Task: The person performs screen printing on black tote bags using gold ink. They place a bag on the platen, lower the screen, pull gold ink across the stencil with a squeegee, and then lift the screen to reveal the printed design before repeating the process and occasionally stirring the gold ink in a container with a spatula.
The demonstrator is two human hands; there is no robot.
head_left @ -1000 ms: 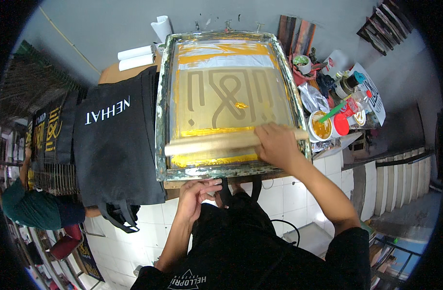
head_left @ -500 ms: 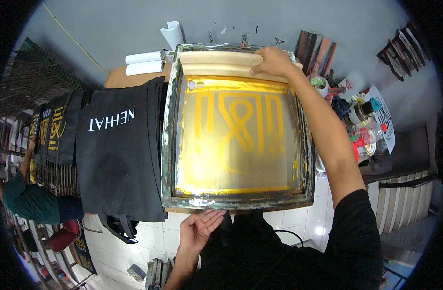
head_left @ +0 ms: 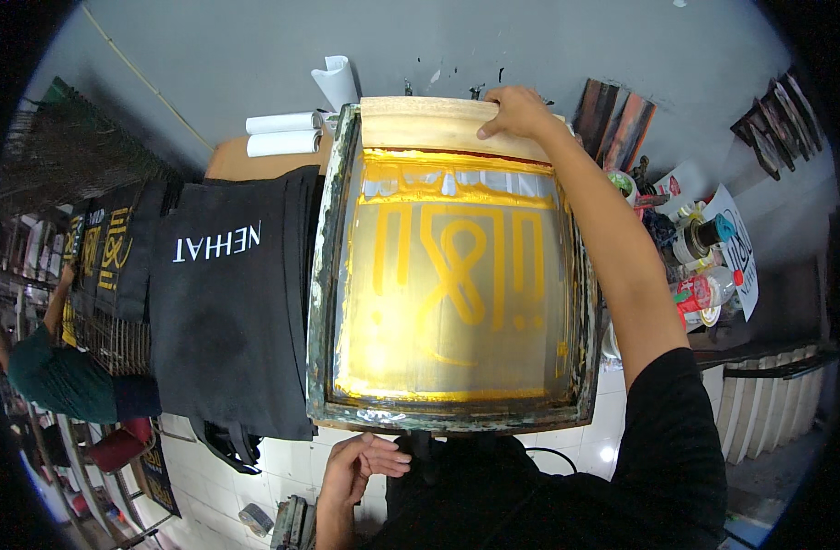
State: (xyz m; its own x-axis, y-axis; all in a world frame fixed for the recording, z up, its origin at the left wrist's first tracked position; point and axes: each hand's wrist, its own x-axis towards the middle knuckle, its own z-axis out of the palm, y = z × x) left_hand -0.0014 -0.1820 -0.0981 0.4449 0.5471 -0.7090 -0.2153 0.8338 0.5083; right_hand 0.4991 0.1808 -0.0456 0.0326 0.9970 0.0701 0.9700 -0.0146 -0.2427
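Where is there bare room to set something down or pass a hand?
A little bare brown tabletop shows between the white rolls and black bags, bare floor tiles between those bags and the left hand. It's crowded right of the screen frame around the bottle and jar, and at the squeegee under the right hand.

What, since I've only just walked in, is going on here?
The right hand grips a squeegee at the far end of a screen. Yellow ink lies along the squeegee's near side. The left hand, apparently empty, is by the screen's near edge. Black bags lie stacked to the left.
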